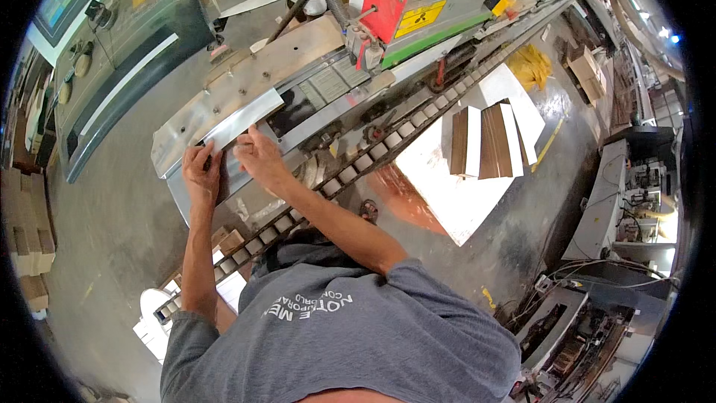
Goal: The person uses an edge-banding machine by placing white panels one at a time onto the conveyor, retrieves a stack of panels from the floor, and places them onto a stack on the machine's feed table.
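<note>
A narrow, glossy pale grey strip [246, 115] lies along the infeed end of a long machine, under a worn beige plate [224, 82]. My left hand [201, 173] is closed, its fingertips pinching the near edge at the strip's left end. A little to the right, my right hand [259, 155] has its fingers curled, with the fingertips at the same near edge. The fingers partly hide that edge. Below the hands runs the machine's metal ledge [186, 198].
A roller chain track [347, 175] runs diagonally along the machine. Right of it, brown and white panels [488, 142] lie on a white board [440, 194]. A control cabinet [142, 52] stands at upper left. Stacked boards [30, 224] are at far left, a yellow bag [529, 67] at upper right.
</note>
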The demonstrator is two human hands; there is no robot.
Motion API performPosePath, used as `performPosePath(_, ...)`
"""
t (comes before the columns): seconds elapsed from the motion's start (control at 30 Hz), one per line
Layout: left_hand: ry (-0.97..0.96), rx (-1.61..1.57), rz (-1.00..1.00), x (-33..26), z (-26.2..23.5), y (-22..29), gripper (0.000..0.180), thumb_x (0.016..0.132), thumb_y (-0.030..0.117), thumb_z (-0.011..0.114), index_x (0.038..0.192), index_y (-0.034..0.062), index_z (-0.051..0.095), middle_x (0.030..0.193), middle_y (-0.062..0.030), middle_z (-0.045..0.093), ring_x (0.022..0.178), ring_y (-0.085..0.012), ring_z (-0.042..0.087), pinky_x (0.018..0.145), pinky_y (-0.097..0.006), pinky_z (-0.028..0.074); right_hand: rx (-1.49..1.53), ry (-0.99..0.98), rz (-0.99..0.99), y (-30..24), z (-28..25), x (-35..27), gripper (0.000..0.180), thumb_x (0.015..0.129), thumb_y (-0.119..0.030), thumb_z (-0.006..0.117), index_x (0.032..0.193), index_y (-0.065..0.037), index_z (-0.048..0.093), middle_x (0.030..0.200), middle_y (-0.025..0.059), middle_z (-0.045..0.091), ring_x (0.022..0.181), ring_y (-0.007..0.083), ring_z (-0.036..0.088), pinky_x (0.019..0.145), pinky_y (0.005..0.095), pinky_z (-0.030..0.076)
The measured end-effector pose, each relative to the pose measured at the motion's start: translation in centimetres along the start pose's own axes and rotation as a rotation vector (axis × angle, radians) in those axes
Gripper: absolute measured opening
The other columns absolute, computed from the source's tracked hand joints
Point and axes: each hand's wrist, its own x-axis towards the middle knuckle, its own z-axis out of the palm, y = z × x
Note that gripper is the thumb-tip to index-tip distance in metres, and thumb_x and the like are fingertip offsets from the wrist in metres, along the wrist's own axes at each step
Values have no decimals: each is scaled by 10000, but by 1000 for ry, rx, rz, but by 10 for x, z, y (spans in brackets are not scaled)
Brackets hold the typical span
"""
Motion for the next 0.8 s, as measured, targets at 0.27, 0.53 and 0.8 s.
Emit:
performPosePath(0.27,22,0,46,8,15,18,283,784,61,808,1055,9,747,918,-130,662,861,-304,624,765,-388,510,-100,68,-125,-8,-19,1,482,919,-200,650,1239,131,508,1150,160,619,777,126,630,625,269,557)
performPosePath(0.53,16,-47,95,37,67,62,260,791,74,795,1042,25,746,893,-142,656,812,-333,628,735,-410,513,-149,132,-144,-49,-76,16,296,913,-182,637,980,81,520,924,107,654,662,108,627,573,265,558)
performPosePath(0.8,-50,-68,103,67,119,110,241,798,123,792,1022,45,745,864,-148,642,808,-353,633,717,-425,515,-197,231,-160,-65,-141,40,226,906,-111,608,953,89,514,876,134,648,626,157,632,571,304,561)
